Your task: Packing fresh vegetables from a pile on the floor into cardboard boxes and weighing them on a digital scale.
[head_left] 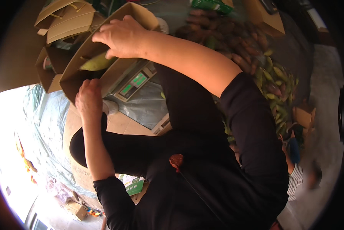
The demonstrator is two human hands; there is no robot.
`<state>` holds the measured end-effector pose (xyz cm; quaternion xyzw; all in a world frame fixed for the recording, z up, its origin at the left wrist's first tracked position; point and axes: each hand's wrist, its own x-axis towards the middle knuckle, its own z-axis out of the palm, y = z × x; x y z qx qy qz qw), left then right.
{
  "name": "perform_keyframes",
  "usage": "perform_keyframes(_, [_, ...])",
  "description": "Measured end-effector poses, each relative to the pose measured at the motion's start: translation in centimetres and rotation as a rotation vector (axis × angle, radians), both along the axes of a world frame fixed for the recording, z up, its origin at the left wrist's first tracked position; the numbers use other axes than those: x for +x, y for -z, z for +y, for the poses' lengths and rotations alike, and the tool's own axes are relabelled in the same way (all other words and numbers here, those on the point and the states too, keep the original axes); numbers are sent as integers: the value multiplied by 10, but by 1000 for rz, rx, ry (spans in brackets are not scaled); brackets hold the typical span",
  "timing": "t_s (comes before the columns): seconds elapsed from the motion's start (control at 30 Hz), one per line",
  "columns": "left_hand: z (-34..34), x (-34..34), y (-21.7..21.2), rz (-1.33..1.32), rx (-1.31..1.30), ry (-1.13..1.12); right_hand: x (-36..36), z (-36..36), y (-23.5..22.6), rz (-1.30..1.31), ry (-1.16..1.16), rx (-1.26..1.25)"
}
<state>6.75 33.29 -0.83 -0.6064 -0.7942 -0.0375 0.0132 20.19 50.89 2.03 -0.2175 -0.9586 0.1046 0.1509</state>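
An open cardboard box (141, 15) stands tilted on a scale with a lit green display (133, 82). Inside it lies a long yellow-green fruit or vegetable (98, 62), its exact kind unclear. My right hand (122, 38) is over the box with fingers stretched and apart, the thumb close to one end of that piece; whether they touch I cannot tell. At the box's near corner, my left hand (88, 97) has its fingers bent over the rim. The bottom of the box is mostly dark or hidden.
More cardboard boxes (70, 28) stand at the far left. Reddish-brown tuber-like pieces (218, 28) and yellow-green ones (273, 80) are heaped to the right. Plastic sheeting (45, 115) lies at left. Another person's striped sleeve (295, 178) shows at lower right.
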Motion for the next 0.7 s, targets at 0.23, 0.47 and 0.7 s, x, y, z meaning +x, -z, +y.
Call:
perform_keyframes(0.23, [-7,-8,0,-82,-70,-41,127,38,8,300,208,-414])
perform_keyframes(0.47, [-1,-5,8,-102,-10,29,308,-22,121,-110,735,-611])
perform_keyframes(0.7, [-2,-9,5,-109,-12,-4,416,-148,208,-775,896,-893])
